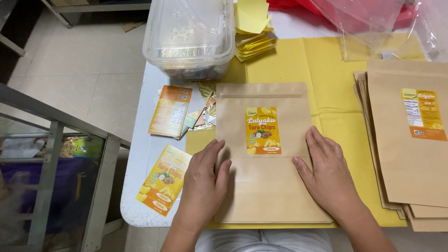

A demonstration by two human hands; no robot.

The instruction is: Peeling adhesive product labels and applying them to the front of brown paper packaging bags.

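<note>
**Both hands flat on a labelled kraft pouch at the front of the worktop**

Far left, beyond the worktop [140, 205] edge, stands a grey metal rack [51, 154] over a tiled floor. On the white worktop surface just left of your hands lies a loose orange-and-yellow sticker sheet [163, 186], face up; a second sheet [170, 110] lies further back, with a few crumpled foil and backing scraps [205, 114] beside it. Behind these sits a clear plastic lidded box [189, 35].

Your left hand [203, 184] rests palm down on the lower left edge of the brown kraft pouch [263, 191], fingers extended and together; its grip is not closed around anything, only pressing flat. The pouch lies at the centre front, on a yellow paper sheet [336, 93], with its zip strip toward the far side and an orange-and-yellow label [262, 130] stuck on the middle of its face. The label lies between your two hands, touched by neither.

Your right hand [326, 175] lies palm down on the lower right part of the same pouch, fingers spread slightly, likewise flat and grasping nothing.

To the right, a stack of kraft pouches [410, 154] lies fanned, the top one bearing a label near its upper right corner. At the back right, clear plastic film [373, 28] lies over something red.
</note>
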